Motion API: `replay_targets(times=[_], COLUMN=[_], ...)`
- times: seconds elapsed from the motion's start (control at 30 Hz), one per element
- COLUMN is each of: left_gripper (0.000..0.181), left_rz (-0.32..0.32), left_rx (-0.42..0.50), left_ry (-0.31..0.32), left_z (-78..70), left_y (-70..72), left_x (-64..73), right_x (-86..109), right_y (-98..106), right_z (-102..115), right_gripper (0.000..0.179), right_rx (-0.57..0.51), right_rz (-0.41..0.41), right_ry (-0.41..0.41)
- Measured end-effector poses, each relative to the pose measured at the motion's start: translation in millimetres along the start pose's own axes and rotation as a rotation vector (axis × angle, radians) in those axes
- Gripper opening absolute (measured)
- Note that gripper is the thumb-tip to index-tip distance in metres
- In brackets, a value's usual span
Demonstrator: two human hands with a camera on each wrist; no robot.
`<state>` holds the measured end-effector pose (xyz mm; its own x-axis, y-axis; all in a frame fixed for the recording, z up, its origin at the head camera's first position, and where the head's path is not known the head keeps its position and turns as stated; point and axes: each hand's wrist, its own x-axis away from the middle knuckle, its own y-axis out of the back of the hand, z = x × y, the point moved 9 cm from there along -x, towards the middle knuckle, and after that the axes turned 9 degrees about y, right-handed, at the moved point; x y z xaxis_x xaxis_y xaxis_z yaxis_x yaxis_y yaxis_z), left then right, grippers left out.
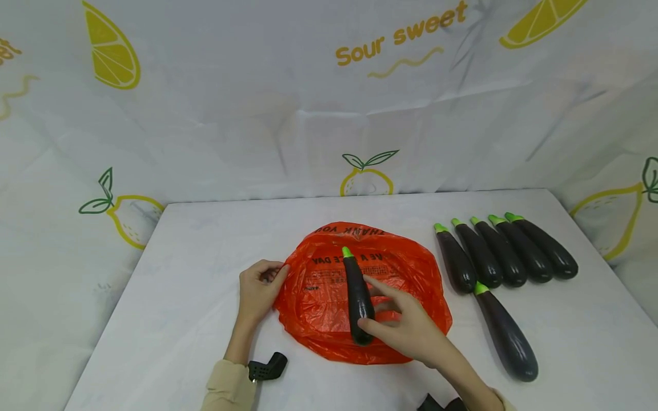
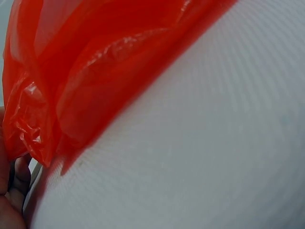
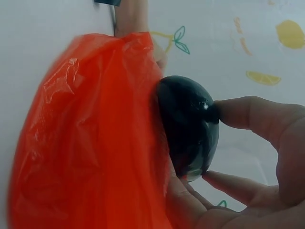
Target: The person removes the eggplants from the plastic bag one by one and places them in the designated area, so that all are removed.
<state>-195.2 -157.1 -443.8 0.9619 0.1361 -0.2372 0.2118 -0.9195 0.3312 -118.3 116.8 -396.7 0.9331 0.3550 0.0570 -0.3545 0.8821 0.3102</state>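
Note:
My right hand (image 1: 408, 328) holds a dark eggplant (image 1: 358, 294) with a bright green stem end over the open mouth of a red plastic bag (image 1: 317, 305). In the right wrist view, the thumb and fingertips grip the rounded end of that eggplant (image 3: 188, 126) from opposite sides, beside the bag (image 3: 90, 129). At the bag's left edge, my left hand (image 1: 259, 290) pinches the rim between thumb and fingers. Only part of the left hand (image 2: 12, 191) shows in the left wrist view, at the crumpled edge of the bag (image 2: 109, 81).
To the right, several eggplants (image 1: 496, 254) lie side by side in a slanted row on the white table (image 1: 195, 274). One more eggplant (image 1: 509, 337) lies nearer, its stem touching the row. A white cloth (image 1: 231, 125) with lemon prints hangs behind.

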Motion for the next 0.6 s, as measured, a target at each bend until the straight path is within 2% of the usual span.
replay_targets(times=[0.33, 0.6], left_gripper=[0.007, 0.008], left_rz=[-0.028, -0.034], left_rx=[0.0, -0.013], left_ry=[-0.004, 0.019], left_z=[-1.0, -0.2], left_y=[1.6, 0.0], left_x=[0.7, 0.0], right_x=[10.5, 19.8], right_y=[15.4, 35.7], right_z=[-0.7, -4.1], right_gripper=[0.076, 0.078], right_rx=[0.024, 0.07], right_rz=[-0.029, -0.05], right_ry=[-0.015, -0.046])
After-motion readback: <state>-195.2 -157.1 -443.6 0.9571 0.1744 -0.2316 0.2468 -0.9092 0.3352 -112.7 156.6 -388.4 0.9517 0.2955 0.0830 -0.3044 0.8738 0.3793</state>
